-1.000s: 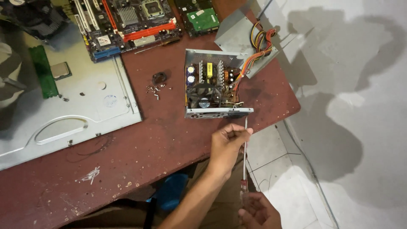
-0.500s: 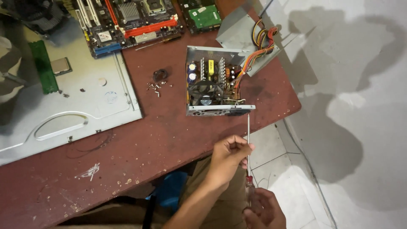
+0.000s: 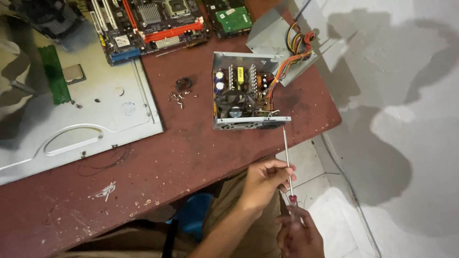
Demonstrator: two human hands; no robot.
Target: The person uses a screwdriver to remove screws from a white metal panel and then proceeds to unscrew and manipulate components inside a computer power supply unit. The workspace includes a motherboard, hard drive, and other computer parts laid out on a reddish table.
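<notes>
Pinching the thin shaft of a screwdriver, the left hand steadies it just above the right hand, whose grip wraps the handle. Beyond both grips, its tip meets the open power supply at the red surface edge.

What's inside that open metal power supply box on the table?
Inside the open power supply box show a circuit board with capacitors, finned heatsinks, a yellow component, and orange and yellow wires leading out. The front wall hides the near edge of the board.

Dim, flat indoor light, soft shadows, slightly blurred edges
</notes>
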